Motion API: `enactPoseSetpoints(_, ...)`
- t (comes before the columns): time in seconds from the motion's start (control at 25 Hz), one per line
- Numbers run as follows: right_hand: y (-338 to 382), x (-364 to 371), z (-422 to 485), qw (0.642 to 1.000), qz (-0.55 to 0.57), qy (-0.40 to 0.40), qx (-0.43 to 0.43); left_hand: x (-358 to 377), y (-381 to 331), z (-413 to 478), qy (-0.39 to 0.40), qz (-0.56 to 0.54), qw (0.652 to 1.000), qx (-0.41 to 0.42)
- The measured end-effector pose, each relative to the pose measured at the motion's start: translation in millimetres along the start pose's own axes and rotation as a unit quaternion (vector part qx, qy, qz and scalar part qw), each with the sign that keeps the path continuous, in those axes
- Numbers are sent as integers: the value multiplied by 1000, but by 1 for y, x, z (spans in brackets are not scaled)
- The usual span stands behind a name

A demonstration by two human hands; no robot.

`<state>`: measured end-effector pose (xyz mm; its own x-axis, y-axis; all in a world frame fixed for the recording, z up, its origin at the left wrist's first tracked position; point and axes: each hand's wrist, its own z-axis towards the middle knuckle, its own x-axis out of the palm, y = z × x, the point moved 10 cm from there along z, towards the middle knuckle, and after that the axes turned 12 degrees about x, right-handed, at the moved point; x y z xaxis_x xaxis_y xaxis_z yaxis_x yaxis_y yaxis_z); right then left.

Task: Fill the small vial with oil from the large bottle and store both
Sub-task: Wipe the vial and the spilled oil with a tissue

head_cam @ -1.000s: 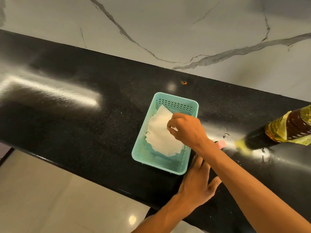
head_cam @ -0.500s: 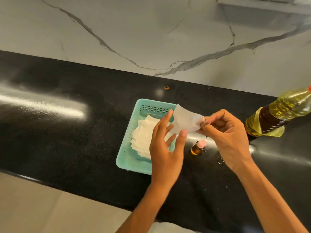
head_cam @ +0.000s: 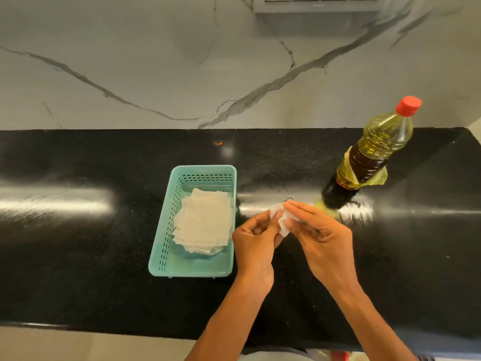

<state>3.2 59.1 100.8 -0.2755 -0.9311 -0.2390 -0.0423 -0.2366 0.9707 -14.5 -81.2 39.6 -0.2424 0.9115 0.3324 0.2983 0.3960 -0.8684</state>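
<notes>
Beside basket (head_cam: 166,238), hands (head_cam: 255,246) (head_cam: 324,241) pinched on tissue (head_cam: 283,226)

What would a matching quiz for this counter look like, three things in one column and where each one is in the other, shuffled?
Things:
1. oil bottle
2. paper stack
3. single paper sheet

Places:
A. inside the teal basket
B. held between the left hand and the right hand
C. standing on the black counter, right of the basket

Pairs: 1-C, 2-A, 3-B
</notes>
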Motion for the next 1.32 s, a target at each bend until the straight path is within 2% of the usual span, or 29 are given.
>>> enactPoseSetpoints(0.08, -6, -8, -8, 999, -46, -17, -24, 6, 13, -8, 18, -9, 1000, -24)
enactPoseSetpoints(0.24, -17, -9, -28, 998, -41, 10, -38, -6, 33, -21, -22, 5, 998, -64)
enactPoseSetpoints(0.4, -39, -22, -27, 996, -68, -61, -20, 9, 48, -37, 60, 1, 995, -76)
enactPoseSetpoints(0.48, -42, -22, -19, 995, -65, -80, -15, 14, 48, -38, 70, 3, 996, -61)
enactPoseSetpoints(0.56, -36, -8, -12, 993, -91, -58, -43, 6, 41, -26, 19, 22, 999, -20)
enactPoseSetpoints(0.64, -32, 13, -12, 988, -131, 3, -76, -9, 31, -14, -52, 29, 998, 9)
enactPoseSetpoints(0.72, -33, 22, -15, 978, -171, 56, -110, -17, 28, -12, -87, 25, 996, 12)
enactPoseSetpoints(0.76, -33, 20, -16, 973, -183, 63, -128, -17, 29, -13, -82, 43, 996, 8)
enactPoseSetpoints(0.84, -34, 10, -14, 966, -202, 45, -155, -12, 36, -18, -21, 128, 992, -1)
enactPoseSetpoints(0.92, -40, -7, -7, 965, -211, 9, -156, -4, 42, -21, 72, 246, 967, 10)
enactPoseSetpoints(1.0, -58, -23, 5, 982, -174, -24, -63, 1, 26, -10, 110, 372, 915, 116)
enactPoseSetpoints(1.08, -88, -33, 14, 992, -96, -46, 73, 7, -8, 0, 62, 486, 831, 263)
enactPoseSetpoints(1.12, -99, -32, 19, 990, -65, -50, 113, 12, -19, 4, 36, 517, 796, 313)
enactPoseSetpoints(1.16, -103, -28, 23, 989, -49, -52, 130, 17, -23, 10, 24, 534, 775, 336)
enactPoseSetpoints(1.2, -105, -23, 27, 989, -42, -52, 134, 23, -22, 15, 23, 542, 767, 343)
enactPoseSetpoints(1.32, -100, -7, 37, 990, -33, -48, 131, 26, -13, 25, 19, 545, 771, 328)
